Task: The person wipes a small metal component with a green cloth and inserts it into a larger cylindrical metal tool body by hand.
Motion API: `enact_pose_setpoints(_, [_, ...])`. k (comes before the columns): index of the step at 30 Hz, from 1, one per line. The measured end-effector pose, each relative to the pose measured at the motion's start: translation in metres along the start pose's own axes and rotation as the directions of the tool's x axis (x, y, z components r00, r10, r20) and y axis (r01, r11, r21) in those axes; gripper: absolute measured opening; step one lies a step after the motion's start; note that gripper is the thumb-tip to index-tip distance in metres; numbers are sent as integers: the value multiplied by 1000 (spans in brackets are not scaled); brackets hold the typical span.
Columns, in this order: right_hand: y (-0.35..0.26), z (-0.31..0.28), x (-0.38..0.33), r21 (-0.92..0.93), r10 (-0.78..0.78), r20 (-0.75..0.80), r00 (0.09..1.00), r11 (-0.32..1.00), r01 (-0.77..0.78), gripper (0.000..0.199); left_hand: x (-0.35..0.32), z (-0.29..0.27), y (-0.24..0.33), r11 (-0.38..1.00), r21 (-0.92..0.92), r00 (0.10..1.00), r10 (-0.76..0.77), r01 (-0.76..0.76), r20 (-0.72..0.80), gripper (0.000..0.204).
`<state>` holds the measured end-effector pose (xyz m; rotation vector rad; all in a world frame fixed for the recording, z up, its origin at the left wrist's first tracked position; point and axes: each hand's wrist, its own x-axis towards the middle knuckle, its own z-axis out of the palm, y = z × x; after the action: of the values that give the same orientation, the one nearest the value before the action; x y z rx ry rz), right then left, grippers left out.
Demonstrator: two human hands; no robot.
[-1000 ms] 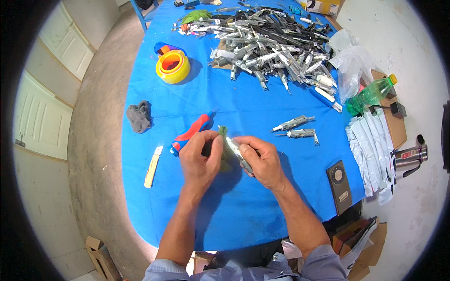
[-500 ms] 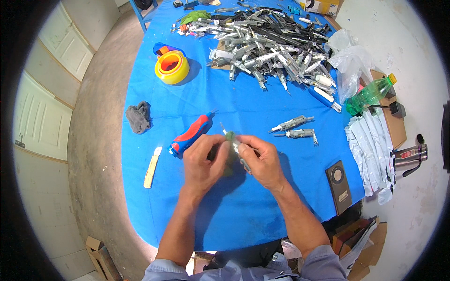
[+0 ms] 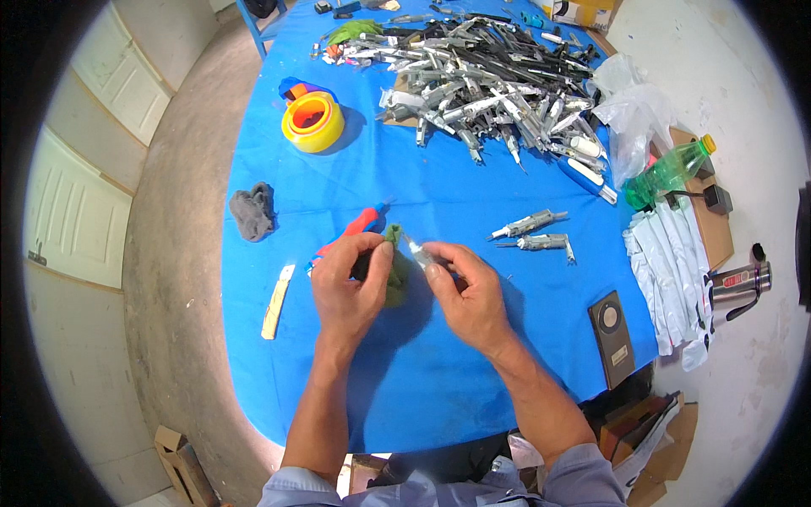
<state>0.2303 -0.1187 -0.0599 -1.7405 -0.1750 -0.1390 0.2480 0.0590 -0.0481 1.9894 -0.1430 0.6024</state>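
Note:
My left hand [image 3: 348, 283] holds a green cloth [image 3: 395, 269] bunched between its fingers, over the blue table [image 3: 422, 372]. My right hand [image 3: 467, 291] grips a small grey metal tool [image 3: 420, 252] by its body, the pointed tip aimed up-left and resting against the cloth. Both hands meet near the middle of the table. A red and blue handled tool [image 3: 353, 229] lies just beyond my left hand.
A large heap of grey metal tools [image 3: 490, 84] fills the far side. Two more [image 3: 534, 233] lie right of my hands. Yellow tape rolls [image 3: 313, 122], a grey rag [image 3: 253, 211], a yellow strip [image 3: 276, 290], a green bottle [image 3: 669, 171], a plastic bag [image 3: 629, 106], white packets [image 3: 676, 270] and a dark device [image 3: 613, 336] surround them.
The cloth and the metal tool have shifted slightly in my fingers as the hands rub together; the red and blue tool shows more beyond my left hand.

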Motion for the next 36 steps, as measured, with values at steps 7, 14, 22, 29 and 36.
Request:
enact_pose_setpoints(7, [-8,0,0,-299,-158,28,987,941,159,29,-5,4,0,991,36,985,125,-130,122,7])
enact_pose_setpoints(14, [1,2,0,-355,-369,51,928,862,362,32,-2,4,-6,992,101,997,75,-75,-2,6])
enact_pose_setpoints(22, [-4,0,1,-343,-236,14,972,912,226,34,0,0,-1,991,83,994,105,-107,25,8])
enact_pose_setpoints(29, [-3,1,0,-350,-269,20,963,900,259,33,-5,9,-1,978,59,976,193,-199,98,11])
enact_pose_setpoints(36, [-1,0,0,-402,-363,42,931,847,348,33,-3,5,-6,986,117,993,120,-118,-4,8])
